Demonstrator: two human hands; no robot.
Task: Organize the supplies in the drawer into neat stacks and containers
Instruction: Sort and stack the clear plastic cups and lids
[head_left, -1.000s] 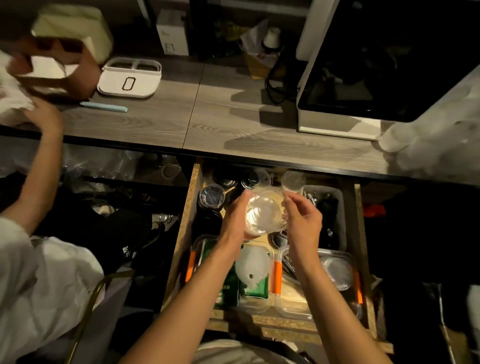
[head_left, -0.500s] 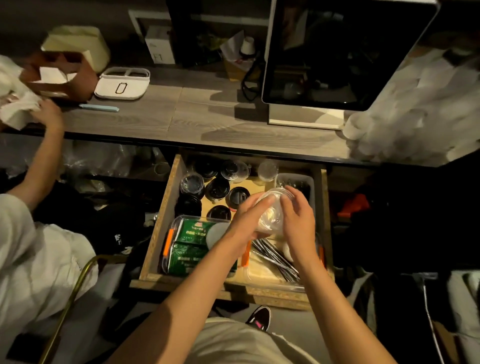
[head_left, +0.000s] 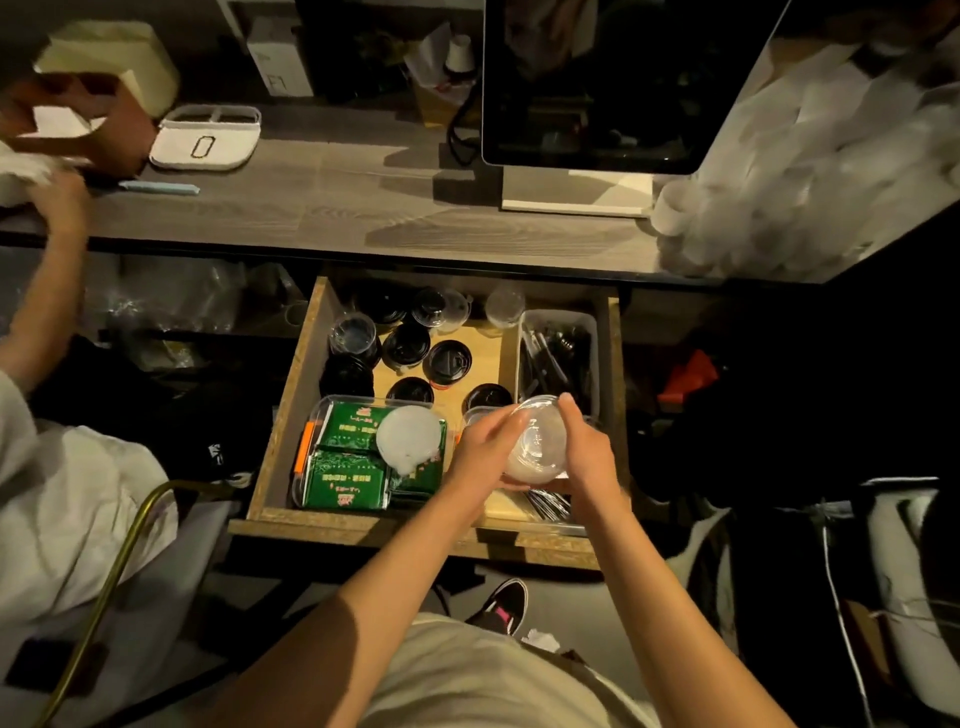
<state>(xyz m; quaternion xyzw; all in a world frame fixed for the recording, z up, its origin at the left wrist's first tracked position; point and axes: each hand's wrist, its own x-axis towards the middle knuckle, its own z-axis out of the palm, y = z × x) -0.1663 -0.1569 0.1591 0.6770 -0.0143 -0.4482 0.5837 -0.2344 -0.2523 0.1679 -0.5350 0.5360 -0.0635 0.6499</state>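
Forearms reach over the drawer (head_left: 270, 488); left hand (head_left: 485, 447) and right hand (head_left: 587, 452) grip the clear cup (head_left: 537, 441).

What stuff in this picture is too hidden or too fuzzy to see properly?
- Head view: cutlery tray contents, mostly covered by both arms.
- Head view: how many clear lids the left hand and right hand hold; they overlap.
- Head view: white cups at the right, blurred.
- Head view: green packets, print too small.

Both hands' grip, left hand (head_left: 485, 449) and right hand (head_left: 584, 457), with clear cup (head_left: 537, 441), now lower, nearer the drawer's front
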